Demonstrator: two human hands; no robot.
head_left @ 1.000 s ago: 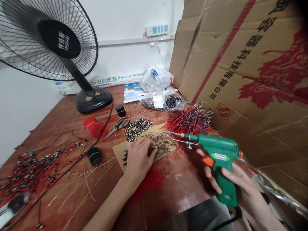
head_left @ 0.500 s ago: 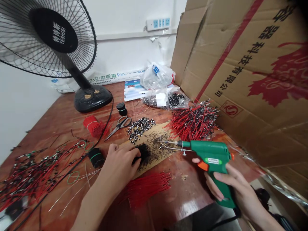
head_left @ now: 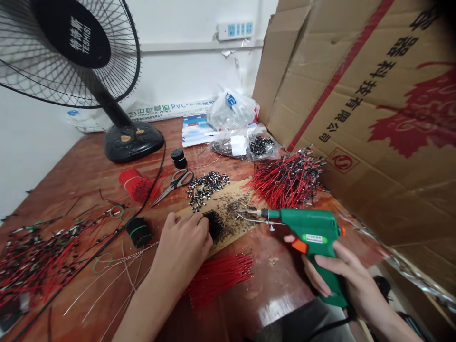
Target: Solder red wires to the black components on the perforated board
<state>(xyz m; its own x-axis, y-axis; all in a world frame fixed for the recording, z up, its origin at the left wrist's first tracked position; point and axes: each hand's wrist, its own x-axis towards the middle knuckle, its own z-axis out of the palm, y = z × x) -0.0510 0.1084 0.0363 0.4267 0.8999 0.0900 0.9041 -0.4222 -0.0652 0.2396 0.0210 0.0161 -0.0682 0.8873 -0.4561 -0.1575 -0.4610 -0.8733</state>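
Observation:
A green soldering gun [head_left: 309, 227] is gripped in my right hand [head_left: 351, 273], its thin metal tip pointing left over a brown board [head_left: 231, 240]. Fingers of my left hand [head_left: 187, 242] are curled and closed at the near-left side of that board, their tips hidden, so what they pinch does not show. Right beside them lies a bundle of short black wires [head_left: 214, 225]. Dark bits are scattered on the board under the soldering tip. Below my left hand rests a bunch of red wires [head_left: 224, 275], and a pile of small black-and-silver connectors [head_left: 207, 187] sits beyond it.
Scissors [head_left: 174, 185], a black wire bundle [head_left: 138, 232] and a red wire bundle [head_left: 133, 183] lie left. A fan [head_left: 133, 142] stands behind them. Finished-looking red wires with connectors [head_left: 287, 180] are heaped before a large cardboard box [head_left: 356, 142]. Loose tangled wires [head_left: 46, 261] spread at far left.
My left hand has turned, its fingers drawing in closer together and covering more of the black wires' near end. My right hand and the soldering gun stay almost in place. The view has shifted slightly.

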